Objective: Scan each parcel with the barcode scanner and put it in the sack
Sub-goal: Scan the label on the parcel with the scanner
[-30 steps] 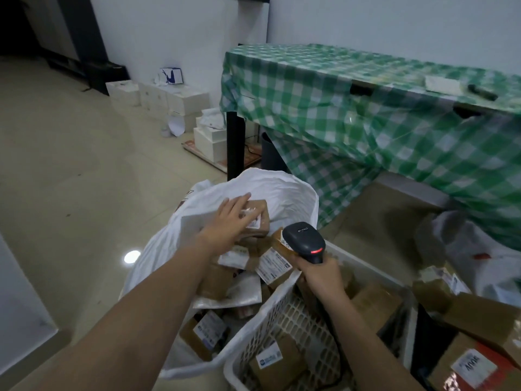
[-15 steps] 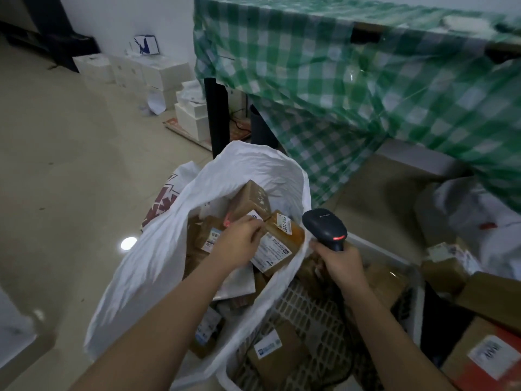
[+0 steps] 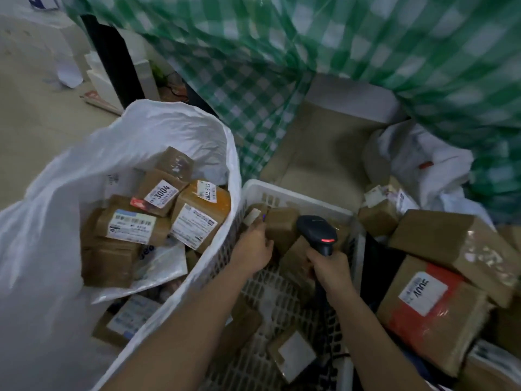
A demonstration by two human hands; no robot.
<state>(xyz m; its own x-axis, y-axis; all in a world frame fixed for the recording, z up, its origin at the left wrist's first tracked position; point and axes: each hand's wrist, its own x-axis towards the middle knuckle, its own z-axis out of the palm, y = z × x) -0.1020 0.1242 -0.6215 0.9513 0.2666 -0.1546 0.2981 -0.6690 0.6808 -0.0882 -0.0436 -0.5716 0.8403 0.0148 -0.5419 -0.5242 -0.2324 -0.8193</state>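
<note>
A white sack (image 3: 180, 125) stands open at the left, with several labelled brown parcels (image 3: 197, 218) piled inside. To its right is a white plastic basket (image 3: 296, 196) holding more parcels. My left hand (image 3: 253, 251) reaches into the basket, its fingers curled on the left edge of a brown parcel (image 3: 283, 228) at the far end. My right hand (image 3: 329, 273) grips the handle of the black barcode scanner (image 3: 315, 230), whose red light glows. The scanner head sits just right of that parcel.
A green checked tablecloth (image 3: 366, 52) hangs over a table behind, beside a black table leg (image 3: 112, 60). Bigger parcels lie to the right of the basket, one with red tape (image 3: 431, 314). A crumpled white bag (image 3: 423, 165) lies at the far right.
My left hand has left the sack and moved right into the basket, onto a brown parcel. The view has tilted down, and the scanner stays in my right hand over the basket.
</note>
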